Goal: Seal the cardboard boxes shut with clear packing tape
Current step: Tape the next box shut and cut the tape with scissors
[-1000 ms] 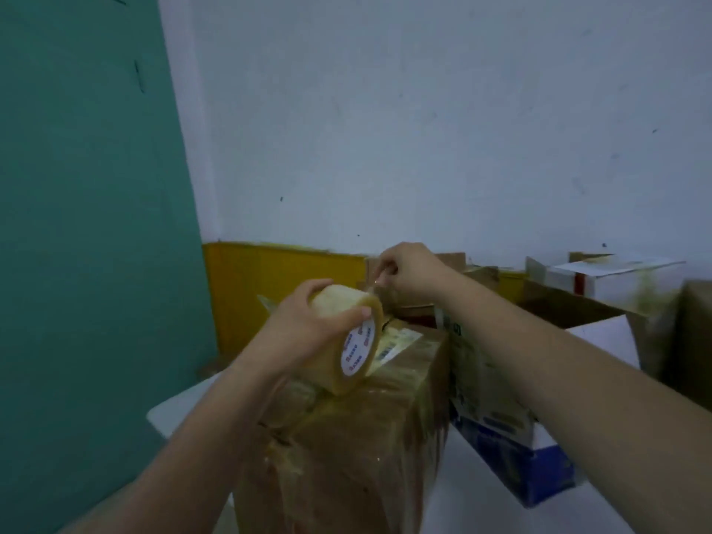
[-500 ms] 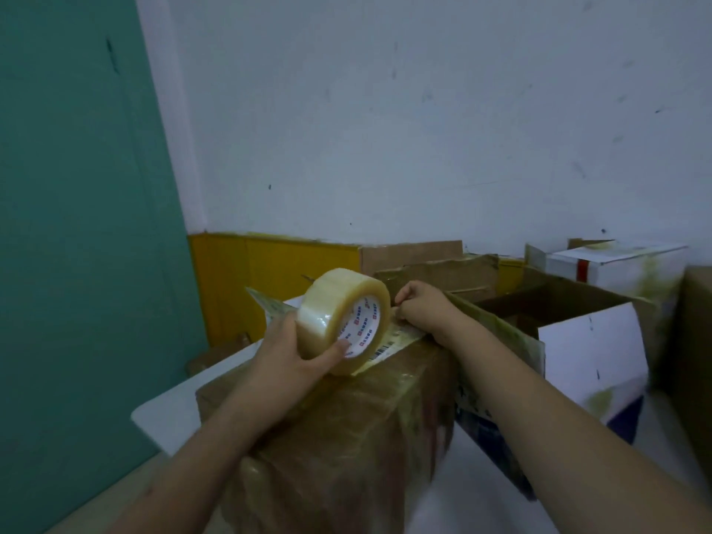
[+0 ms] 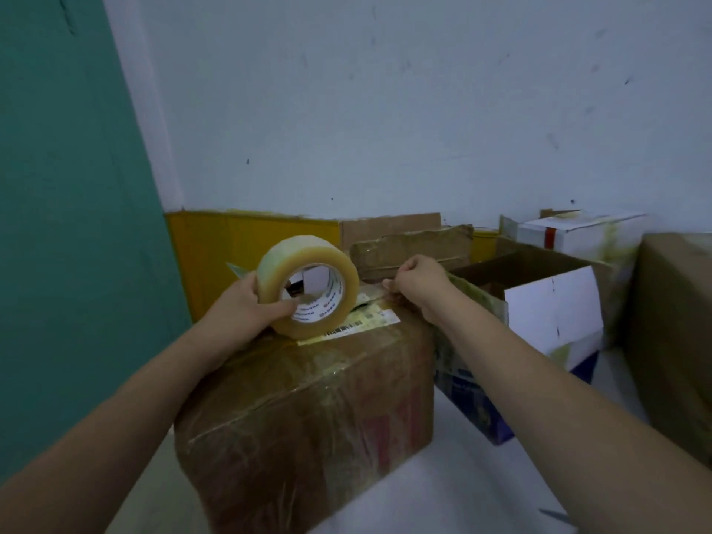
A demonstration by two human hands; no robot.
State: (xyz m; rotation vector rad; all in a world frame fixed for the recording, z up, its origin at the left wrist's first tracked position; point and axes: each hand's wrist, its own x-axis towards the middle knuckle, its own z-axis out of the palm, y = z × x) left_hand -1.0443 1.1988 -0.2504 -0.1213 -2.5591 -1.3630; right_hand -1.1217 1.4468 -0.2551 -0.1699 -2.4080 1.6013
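Tape roll (image 3: pixel 308 287) gripped upright by left hand (image 3: pixel 246 308) on box (image 3: pixel 308 398); right hand (image 3: pixel 418 281) fist-curled, pinched tape end unclear

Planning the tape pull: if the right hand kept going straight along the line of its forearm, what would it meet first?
Probably the battered flat cardboard piece just beyond the right hand, which sits at the far edge of the taped box. Depth is unclear.

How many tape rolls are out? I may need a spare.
1: the tape roll is gripped in the left hand above the box. Others may be hidden inside boxes.
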